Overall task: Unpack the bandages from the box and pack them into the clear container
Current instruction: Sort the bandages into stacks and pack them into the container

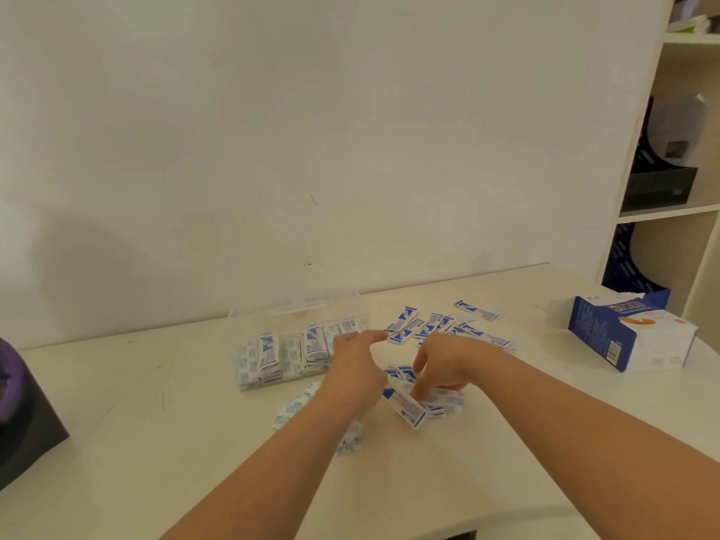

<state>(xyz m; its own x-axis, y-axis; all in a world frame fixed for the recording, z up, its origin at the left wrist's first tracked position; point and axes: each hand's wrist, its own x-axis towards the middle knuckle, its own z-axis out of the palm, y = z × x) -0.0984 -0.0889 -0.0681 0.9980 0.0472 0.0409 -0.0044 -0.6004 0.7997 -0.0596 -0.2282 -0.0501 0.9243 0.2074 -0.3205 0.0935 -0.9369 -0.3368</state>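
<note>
Now touches bandage [405,409], slanting toward near-right, with spread right fingers [419,388]; curls left fingers [360,339] loosely, empty, beside clear container [249,325]; box [631,337] far right.

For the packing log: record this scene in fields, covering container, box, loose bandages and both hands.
target: clear container, partly filled with stacked bandages
source: box, open, far right
unpacked: loose bandages scattered beyond the hands; near pile closer in
left: left hand beside the container, grip hidden
right: right hand, fingers on the near pile, grip unclear
</note>
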